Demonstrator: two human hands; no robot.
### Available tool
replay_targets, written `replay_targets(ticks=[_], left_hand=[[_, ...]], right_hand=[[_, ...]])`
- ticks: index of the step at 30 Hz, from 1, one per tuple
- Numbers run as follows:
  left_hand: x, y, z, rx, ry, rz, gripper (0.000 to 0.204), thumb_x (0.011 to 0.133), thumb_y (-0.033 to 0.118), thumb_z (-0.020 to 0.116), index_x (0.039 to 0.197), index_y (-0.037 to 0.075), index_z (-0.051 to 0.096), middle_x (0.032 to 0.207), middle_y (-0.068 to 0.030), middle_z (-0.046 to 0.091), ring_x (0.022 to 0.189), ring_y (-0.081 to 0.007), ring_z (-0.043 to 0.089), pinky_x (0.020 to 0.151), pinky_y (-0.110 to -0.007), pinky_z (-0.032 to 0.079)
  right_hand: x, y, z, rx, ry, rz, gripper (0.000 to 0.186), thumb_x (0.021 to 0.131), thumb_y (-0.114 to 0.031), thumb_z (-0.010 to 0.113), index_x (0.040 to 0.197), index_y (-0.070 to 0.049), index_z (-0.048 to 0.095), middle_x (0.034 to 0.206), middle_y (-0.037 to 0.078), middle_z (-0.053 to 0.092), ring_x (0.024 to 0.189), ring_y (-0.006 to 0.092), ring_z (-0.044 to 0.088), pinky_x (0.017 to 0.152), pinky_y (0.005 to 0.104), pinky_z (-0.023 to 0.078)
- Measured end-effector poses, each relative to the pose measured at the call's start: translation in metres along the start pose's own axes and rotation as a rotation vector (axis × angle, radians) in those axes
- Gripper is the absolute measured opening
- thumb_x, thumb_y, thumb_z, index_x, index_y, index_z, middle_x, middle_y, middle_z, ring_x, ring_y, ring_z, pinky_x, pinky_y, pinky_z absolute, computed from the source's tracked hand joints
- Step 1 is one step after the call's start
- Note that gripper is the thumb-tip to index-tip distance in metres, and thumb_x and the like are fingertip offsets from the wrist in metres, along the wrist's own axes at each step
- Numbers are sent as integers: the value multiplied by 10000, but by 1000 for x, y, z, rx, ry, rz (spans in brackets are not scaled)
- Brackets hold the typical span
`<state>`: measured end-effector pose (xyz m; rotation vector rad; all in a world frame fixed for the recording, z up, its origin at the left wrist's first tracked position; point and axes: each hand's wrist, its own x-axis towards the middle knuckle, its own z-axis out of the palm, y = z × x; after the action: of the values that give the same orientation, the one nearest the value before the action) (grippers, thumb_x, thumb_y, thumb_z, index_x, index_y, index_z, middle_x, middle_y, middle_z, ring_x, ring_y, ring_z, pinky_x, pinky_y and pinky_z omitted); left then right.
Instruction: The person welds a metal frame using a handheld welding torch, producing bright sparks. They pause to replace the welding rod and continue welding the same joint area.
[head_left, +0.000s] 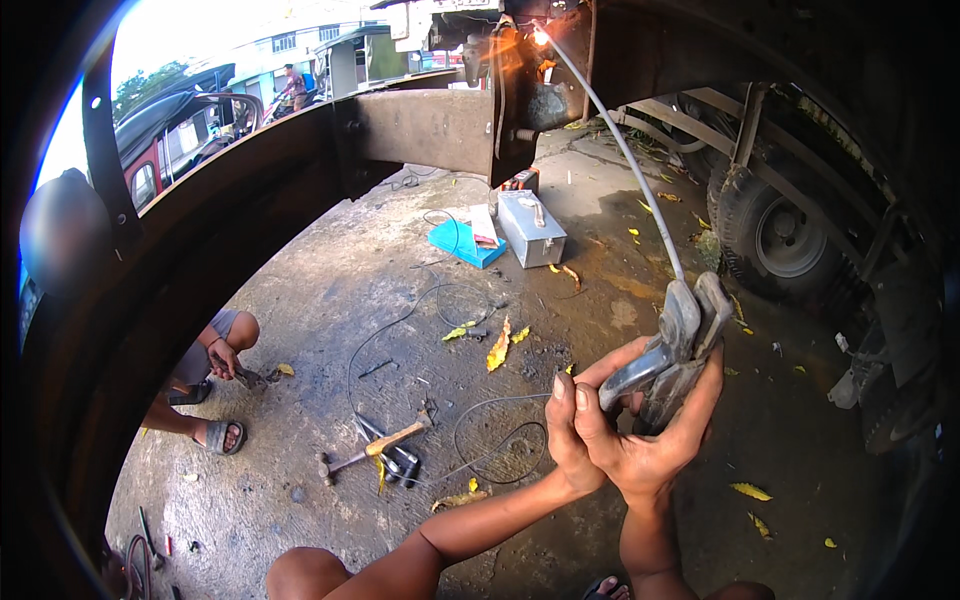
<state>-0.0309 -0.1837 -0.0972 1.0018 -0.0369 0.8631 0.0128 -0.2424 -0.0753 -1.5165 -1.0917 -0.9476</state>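
Observation:
Both of my hands are raised together around a dark welding electrode holder (pixel 680 322). My left hand (pixel 574 438) is closed on its near side, with a finger reaching behind it. My right hand (pixel 656 455) wraps it from below and from the right. The jaws clamp a long grey welding rod (pixel 632 160), which runs up and slightly left. At its far tip a bright orange arc (pixel 541 38) glows against a rusty steel bracket (pixel 510 100) on a vehicle frame. Sparks and glare hide the exact contact spot.
A curved steel beam (pixel 230 180) arches across the left. On the wet concrete lie a hammer (pixel 400 438), loose cable (pixel 352 350), a blue box (pixel 465 245) and a silver metal case (pixel 531 228). Another person's hand (pixel 222 357) shows at left; a truck wheel (pixel 785 235) stands at right.

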Motion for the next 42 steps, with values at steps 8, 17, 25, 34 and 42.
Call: replay_targets(ticks=[8,17,25,34,42], left_hand=[[3,-1,4,-57,54,-72,971,875,782,148,1133,-38,598,874,-133,654,764,-222,596,697,-330,478],[4,-3,-1,-9,52,-72,924,884,766,150,1015,-28,605,843,-138,634,757,-222,590,687,-330,473],[3,-8,-3,-19,44,-71,915,907,742,144,1061,-34,605,886,-132,634,775,-236,595,701,-355,483],[3,-3,0,-30,46,-110,993,856,802,139,1143,-35,591,944,-144,644,824,-238,603,728,-349,485],[4,-5,-2,-26,46,-125,945,876,775,153,1097,-32,593,896,-134,626,786,-230,589,710,-342,470]], right_hand=[[1,-1,2,-38,-12,55,998,684,-351,864,1404,118,355,1231,248,579,1089,318,622,914,392,496],[4,-1,5,-21,-11,58,978,680,-348,866,1388,118,378,1172,226,605,1029,308,639,872,384,507],[5,-2,5,-28,-26,103,985,682,-349,863,1396,116,369,1173,227,605,1039,306,638,881,386,505],[1,2,5,-40,5,38,997,673,-347,871,1395,117,363,1220,248,579,1080,329,627,901,396,502],[1,1,5,-35,0,63,985,675,-340,868,1393,112,368,1130,224,624,977,293,661,814,372,529]])
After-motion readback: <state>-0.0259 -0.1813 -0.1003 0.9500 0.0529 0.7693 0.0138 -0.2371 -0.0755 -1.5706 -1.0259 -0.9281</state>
